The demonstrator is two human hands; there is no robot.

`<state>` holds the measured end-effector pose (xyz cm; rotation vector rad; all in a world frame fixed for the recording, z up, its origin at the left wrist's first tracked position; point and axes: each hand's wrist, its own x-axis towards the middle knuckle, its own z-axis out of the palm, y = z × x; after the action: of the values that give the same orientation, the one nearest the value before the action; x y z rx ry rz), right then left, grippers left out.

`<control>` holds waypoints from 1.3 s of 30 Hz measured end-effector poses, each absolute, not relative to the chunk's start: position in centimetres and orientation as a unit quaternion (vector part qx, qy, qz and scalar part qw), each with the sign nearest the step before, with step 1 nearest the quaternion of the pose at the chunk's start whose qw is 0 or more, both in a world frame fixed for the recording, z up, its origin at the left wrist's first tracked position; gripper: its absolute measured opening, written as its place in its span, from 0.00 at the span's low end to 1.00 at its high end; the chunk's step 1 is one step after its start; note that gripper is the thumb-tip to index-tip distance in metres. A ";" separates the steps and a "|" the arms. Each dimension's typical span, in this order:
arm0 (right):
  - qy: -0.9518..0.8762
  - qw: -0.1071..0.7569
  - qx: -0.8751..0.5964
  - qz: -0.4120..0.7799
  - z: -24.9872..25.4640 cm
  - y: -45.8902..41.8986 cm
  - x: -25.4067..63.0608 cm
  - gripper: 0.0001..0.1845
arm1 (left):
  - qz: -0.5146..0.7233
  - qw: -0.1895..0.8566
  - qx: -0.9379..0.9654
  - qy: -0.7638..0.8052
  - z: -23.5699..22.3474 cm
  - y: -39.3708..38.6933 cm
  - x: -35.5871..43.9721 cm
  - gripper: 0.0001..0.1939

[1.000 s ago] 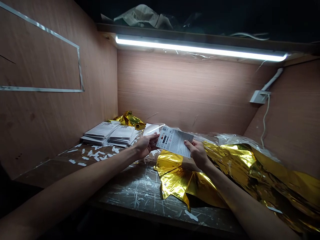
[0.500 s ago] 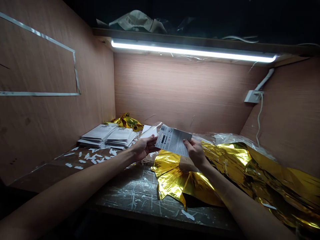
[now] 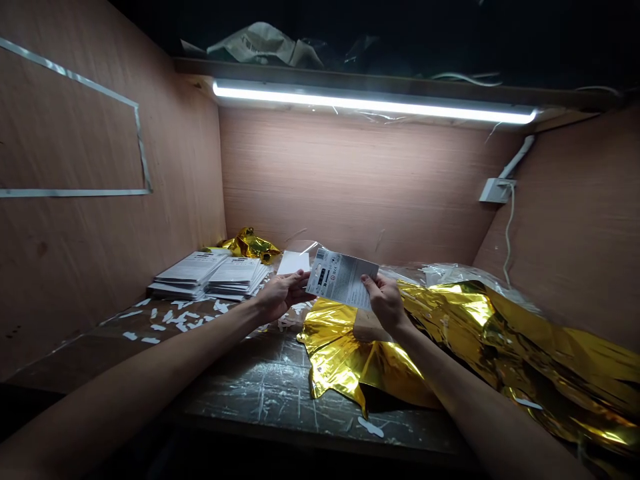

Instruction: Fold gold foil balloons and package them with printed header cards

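Both my hands hold a printed grey-and-white card (image 3: 341, 279) up above the bench, tilted, with small icons and text on its face. My left hand (image 3: 283, 297) grips its left end, where a clear plastic sleeve (image 3: 306, 251) sticks out behind it. My right hand (image 3: 385, 303) pinches the right edge between thumb and fingers. A white sheet (image 3: 291, 263) shows behind the sleeve. Under my right wrist lies gold metallic foil (image 3: 345, 360).
Two stacks of printed cards (image 3: 200, 275) stand at the left, among white paper scraps (image 3: 175, 320) on a scratched dark bench (image 3: 250, 393). Crumpled gold foil (image 3: 249, 245) lies at the back. Wooden walls surround the bench, with a light bar (image 3: 375, 103) above.
The whole view has drifted, so the scene sits further left in the picture. The card stays in both hands, and neither hand has let go.
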<state>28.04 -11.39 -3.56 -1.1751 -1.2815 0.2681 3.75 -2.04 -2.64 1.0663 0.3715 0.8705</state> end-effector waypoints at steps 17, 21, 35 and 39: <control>-0.517 0.669 -0.497 0.194 -5.2 -11.2 25.7 0.24 | 0.426 0.764 0.455 0.165 -2.4 -3.8 4.4 0.11; -0.560 0.638 -0.457 0.266 -5.1 -11.2 25.6 0.26 | 0.465 0.746 0.447 0.163 -2.4 -3.2 4.4 0.07; -0.583 0.619 -0.433 0.299 -4.5 -11.7 25.2 0.25 | 0.455 0.746 0.458 0.164 -3.4 -4.2 5.1 0.10; -0.590 0.613 -0.439 0.289 -4.5 -11.6 25.1 0.25 | 0.473 0.749 0.437 0.159 -2.8 -4.1 5.2 0.11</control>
<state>25.05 -11.60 -4.50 -1.0113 -1.3600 0.6670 5.24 -4.11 -2.80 0.9547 0.3468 1.0343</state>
